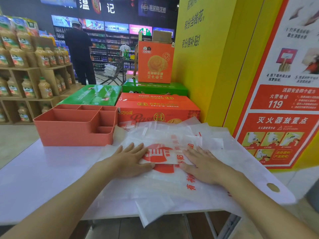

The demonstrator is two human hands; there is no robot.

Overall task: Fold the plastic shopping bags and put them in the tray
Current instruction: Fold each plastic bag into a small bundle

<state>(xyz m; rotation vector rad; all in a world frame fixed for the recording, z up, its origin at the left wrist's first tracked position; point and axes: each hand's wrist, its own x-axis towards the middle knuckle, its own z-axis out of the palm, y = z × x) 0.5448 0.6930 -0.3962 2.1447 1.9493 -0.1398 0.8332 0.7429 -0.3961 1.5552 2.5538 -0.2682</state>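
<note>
Translucent white plastic bags (181,169) with red print; salmon-pink tray (72,133), centre left; white table (43,178).

Red print (156,150) on the bags (174,192) is partly hidden beneath the fingers (136,150); beyond them, bag layers blur together.

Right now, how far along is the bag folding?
Done: nothing yet; no bag shows in the orange tray. In hand: left hand and right hand press flat on a partly folded bag with a red logo. Left: finish that fold, then the loose bags spread beneath it, and tray them all.
</note>
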